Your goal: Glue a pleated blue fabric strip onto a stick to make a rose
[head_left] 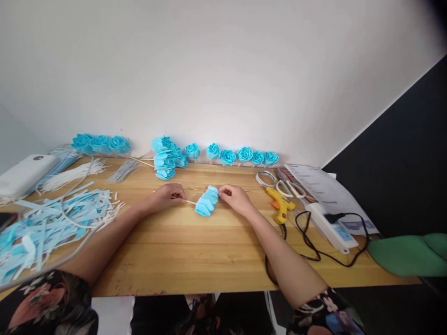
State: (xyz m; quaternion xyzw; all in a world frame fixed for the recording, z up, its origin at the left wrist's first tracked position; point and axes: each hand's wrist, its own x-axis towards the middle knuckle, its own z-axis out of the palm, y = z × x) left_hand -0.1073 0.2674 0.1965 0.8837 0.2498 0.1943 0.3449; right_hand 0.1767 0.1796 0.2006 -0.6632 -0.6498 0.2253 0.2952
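My left hand (166,196) rests on the wooden table (216,251) with its fingers pinched on a thin wooden stick (190,202). The stick runs right into a folded light-blue strip (207,201) lying at the table's middle. My right hand (234,197) is closed on the upper right end of that blue strip. Both forearms reach in from the near edge.
A row of finished blue paper flowers (228,156) lines the wall. Blue and white scraps (49,223) pile up at the left beside a white power bank (24,174). A yellow glue gun (281,204), scissors (288,187), a power strip (333,229) and papers lie at the right.
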